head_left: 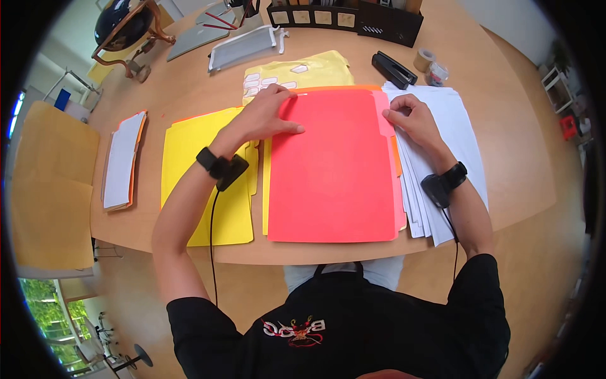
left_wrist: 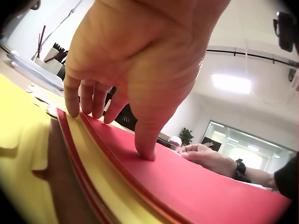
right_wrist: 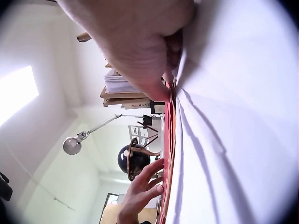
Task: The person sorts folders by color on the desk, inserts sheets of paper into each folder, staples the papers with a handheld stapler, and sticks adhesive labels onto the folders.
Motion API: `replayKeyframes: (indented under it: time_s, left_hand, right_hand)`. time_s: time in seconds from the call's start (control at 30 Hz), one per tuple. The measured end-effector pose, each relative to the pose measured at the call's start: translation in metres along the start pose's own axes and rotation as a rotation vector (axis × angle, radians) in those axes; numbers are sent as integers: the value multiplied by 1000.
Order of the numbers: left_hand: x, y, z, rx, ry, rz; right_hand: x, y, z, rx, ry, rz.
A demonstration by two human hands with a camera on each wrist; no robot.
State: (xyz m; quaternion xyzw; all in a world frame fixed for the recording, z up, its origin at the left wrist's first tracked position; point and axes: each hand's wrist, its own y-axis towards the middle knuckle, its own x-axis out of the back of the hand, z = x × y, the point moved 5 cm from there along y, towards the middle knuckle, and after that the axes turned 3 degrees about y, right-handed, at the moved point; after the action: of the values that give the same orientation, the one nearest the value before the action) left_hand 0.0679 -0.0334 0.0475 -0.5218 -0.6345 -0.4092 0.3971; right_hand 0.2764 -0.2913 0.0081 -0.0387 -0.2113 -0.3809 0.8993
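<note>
A red folder (head_left: 331, 170) lies on top of a stack with yellow and orange folders under it. At its upper left corner, my left hand (head_left: 268, 117) rests with the thumb on the red surface and the other fingers along the edge. The left wrist view shows this hand (left_wrist: 135, 60) from close by, fingers pointing down onto the stack (left_wrist: 93, 158). My right hand (head_left: 416, 123) pinches the folder's upper right edge by the tab. In the right wrist view, the thumb of that hand (right_wrist: 135, 51) is against the red edge; its other fingertips are partly hidden.
White papers (head_left: 464, 145) lie fanned at the right, yellow folders (head_left: 208, 177) at the left, with a smaller white-topped stack (head_left: 124, 161) farther left. Behind are a patterned yellow folder (head_left: 322, 69), a black stapler (head_left: 394, 69), a tape roll (head_left: 424, 60), a grey tray (head_left: 243, 50) and a globe (head_left: 120, 25).
</note>
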Motion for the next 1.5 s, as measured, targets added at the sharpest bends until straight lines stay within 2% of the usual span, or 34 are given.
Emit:
replayKeyframes:
  time_s: [0.03, 0.1, 0.17, 0.23, 0.3, 0.33, 0.4, 0.43, 0.5, 0.57, 0.8, 0.9, 0.97, 1.2, 1.23, 1.3, 1.43, 1.5]
  left_hand:
    - [2, 7, -1, -1, -5, -3]
    - [2, 20, 1, 44, -2, 114]
    - [1, 28, 4, 64, 3, 132]
    - [2, 31, 0, 84, 4, 140]
    - [0, 29, -3, 211, -141, 273]
    - [-4, 27, -2, 209, -146, 271]
    - [-5, 22, -2, 72, -78, 137]
    - [-8, 19, -2, 72, -79, 137]
    - [-4, 17, -2, 71, -94, 29]
    - [-7, 17, 1, 72, -133, 34]
    - [-13, 22, 9, 148, -272, 134]
    - [-13, 19, 8, 117, -284, 112]
    - [-11, 16, 3, 133, -282, 94]
    - [-16, 10, 2, 181, -453, 77]
    - [-16, 11, 1, 181, -453, 75]
    - [-11, 10, -5, 110, -257, -54]
    - [-13, 12, 4, 136, -299, -30]
    - [-16, 11, 7, 201, -555, 23]
  right_hand:
    - [0, 0, 0, 1, 11, 10]
    - [-1, 0, 1, 0, 20, 17]
    - [0, 1, 3, 19, -74, 17]
    - [-1, 1, 0, 30, -42, 11]
    - [-1, 2, -4, 39, -11, 5]
    - [-1, 3, -5, 55, -33, 2]
    - [0, 4, -6, 71, -53, -2]
    - [-1, 4, -7, 67, -53, 9]
    - [-1, 5, -8, 66, -53, 21]
    - [-1, 3, -7, 47, 131, 49]
    - [-3, -6, 7, 123, -1, 76]
    - [-2, -6, 6, 192, -48, -1]
    - [-1, -4, 6, 267, 30, -47]
    - [-4, -6, 8, 204, 162, -26]
    - [-5, -6, 6, 177, 218, -34]
    - [-6, -8, 7, 148, 274, -43]
    - [-6, -13, 14, 161, 184, -24]
    - [-8, -13, 13, 160, 180, -11]
